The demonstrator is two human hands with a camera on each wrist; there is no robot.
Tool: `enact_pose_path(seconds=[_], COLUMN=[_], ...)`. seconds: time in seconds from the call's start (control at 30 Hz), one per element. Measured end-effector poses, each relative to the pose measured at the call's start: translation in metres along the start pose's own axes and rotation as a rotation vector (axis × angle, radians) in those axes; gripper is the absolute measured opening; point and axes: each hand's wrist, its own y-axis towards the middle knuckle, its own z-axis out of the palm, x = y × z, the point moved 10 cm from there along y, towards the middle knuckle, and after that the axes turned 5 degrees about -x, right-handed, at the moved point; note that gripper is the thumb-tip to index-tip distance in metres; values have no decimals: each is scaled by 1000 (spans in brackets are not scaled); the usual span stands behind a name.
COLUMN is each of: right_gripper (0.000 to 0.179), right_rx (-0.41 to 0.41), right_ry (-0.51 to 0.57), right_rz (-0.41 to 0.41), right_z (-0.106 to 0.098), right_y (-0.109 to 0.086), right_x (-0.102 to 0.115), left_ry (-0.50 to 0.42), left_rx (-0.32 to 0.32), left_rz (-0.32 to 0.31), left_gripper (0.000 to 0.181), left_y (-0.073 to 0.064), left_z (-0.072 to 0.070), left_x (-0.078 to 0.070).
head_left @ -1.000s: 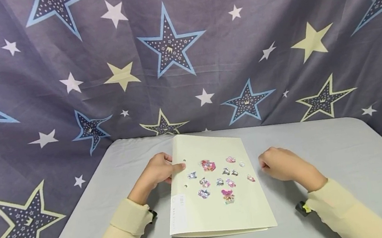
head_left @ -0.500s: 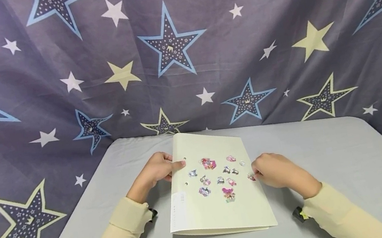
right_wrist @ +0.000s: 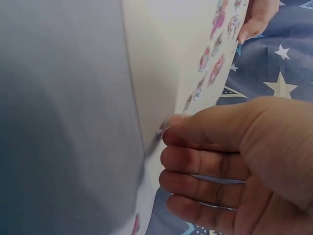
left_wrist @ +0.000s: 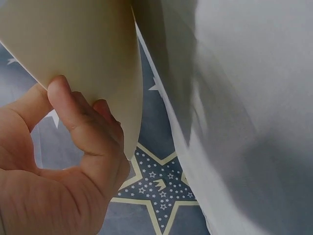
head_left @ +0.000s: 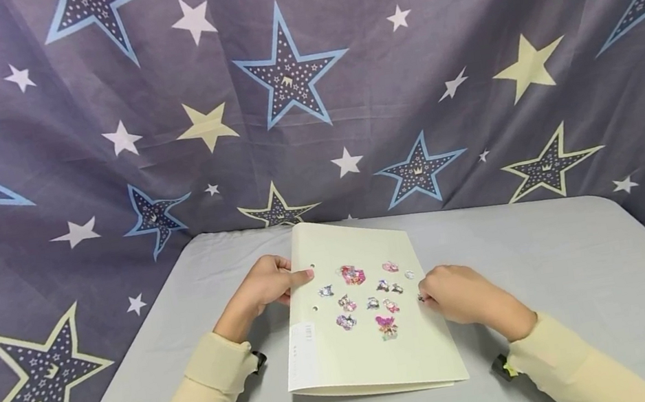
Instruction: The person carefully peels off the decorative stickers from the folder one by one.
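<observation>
The right hand (head_left: 464, 296) is pinching a small shiny sticker (right_wrist: 161, 132) near the right edge of the cream folder (head_left: 378, 366), and the left hand (head_left: 266, 283) is gripping its left edge. Other stickers (head_left: 353, 275) are dotting the cover above the grey desk (head_left: 555, 249).

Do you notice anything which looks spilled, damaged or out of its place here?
Nothing is visibly spilled or damaged. The folder sits tilted, its left side raised off the grey surface, but the left hand grips it there. The stickers on it lie unevenly, in no rows.
</observation>
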Motion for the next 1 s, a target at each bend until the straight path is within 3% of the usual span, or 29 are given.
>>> enact_pose_path(seconds=[0.53, 1.0], right_gripper=[28, 10], right_rx=[-25, -15], right_ry=[-43, -102], right_rz=[-15, -31], right_z=[7, 10], right_y=[2, 1], right_x=[0, 1], left_ry=[0, -7], left_rx=[-6, -11], left_rz=[-12, -21], left_gripper=[33, 35], left_y=[-1, -1], left_z=[0, -2], left_x=[-1, -2])
